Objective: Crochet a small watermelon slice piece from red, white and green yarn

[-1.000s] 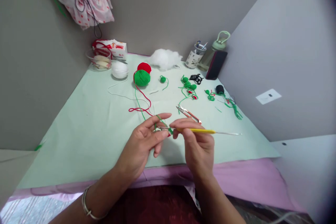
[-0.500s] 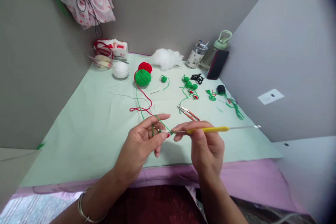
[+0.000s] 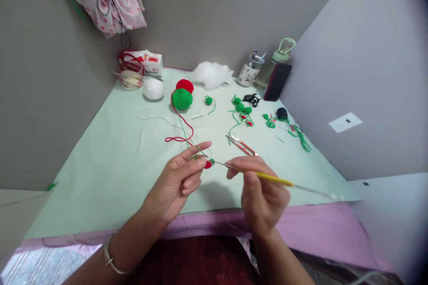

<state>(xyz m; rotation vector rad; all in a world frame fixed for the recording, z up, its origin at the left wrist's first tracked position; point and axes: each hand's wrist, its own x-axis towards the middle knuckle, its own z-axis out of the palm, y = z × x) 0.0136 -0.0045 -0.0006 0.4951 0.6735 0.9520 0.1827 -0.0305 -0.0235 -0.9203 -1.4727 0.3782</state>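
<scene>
My left hand pinches a small red and green crochet piece between thumb and fingers, with green yarn running over the forefinger to a green yarn ball. My right hand grips a yellow-handled crochet hook; its metal tip is in the piece. Both hands hover above the near part of the pale green table cover. Small thread snips lie just beyond my right hand.
A red yarn ball, a white yarn ball, white stuffing, a glass bowl and a tissue pack stand at the back. Several small green crochet pieces, a black clip, a pen cup, bottle and phone sit back right.
My right hand has dropped and tilted, so the hook's rear end swung down to the right. The left hand closed its fingers more on the piece, which now shows red.
</scene>
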